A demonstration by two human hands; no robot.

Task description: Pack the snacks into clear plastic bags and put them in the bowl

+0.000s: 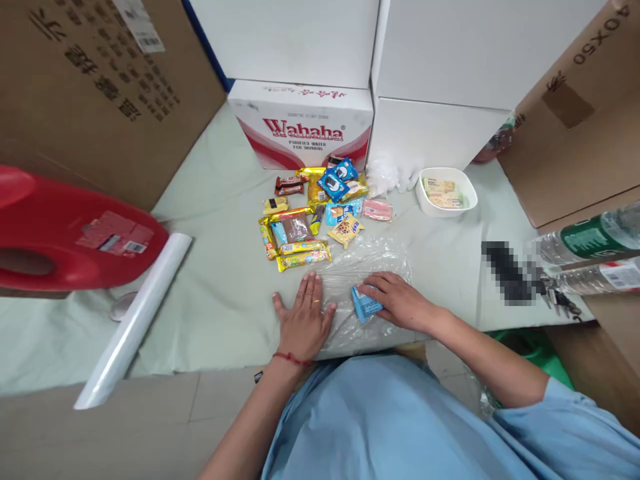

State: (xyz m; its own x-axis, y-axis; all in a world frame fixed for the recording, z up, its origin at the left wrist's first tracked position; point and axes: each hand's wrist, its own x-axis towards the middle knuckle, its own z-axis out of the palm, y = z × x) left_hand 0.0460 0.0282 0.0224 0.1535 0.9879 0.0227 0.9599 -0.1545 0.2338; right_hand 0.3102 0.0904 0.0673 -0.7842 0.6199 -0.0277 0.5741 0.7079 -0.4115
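My left hand [304, 321] lies flat with its fingers spread, pressing the left edge of a clear plastic bag [345, 323] that is spread on the pale green cloth. Over the bag, my right hand [400, 300] has its fingers closed round a small blue snack packet [367, 305]. Just beyond the hands is a loose pile of wrapped snacks: yellow bars [304, 257], a chocolate-brown packet [299, 228], a cookie packet [346, 230], a pink packet [377, 210] and dark blue packets [334, 185].
Behind the snacks stands a Wahaha water carton [307, 127]. To its right are crumpled clear plastic [384, 177] and a white bowl [447, 208] holding packets. Plastic bottles [595, 240] and keys [563, 303] lie at right. At left are a white roll [135, 320] and a red plastic object [75, 227].
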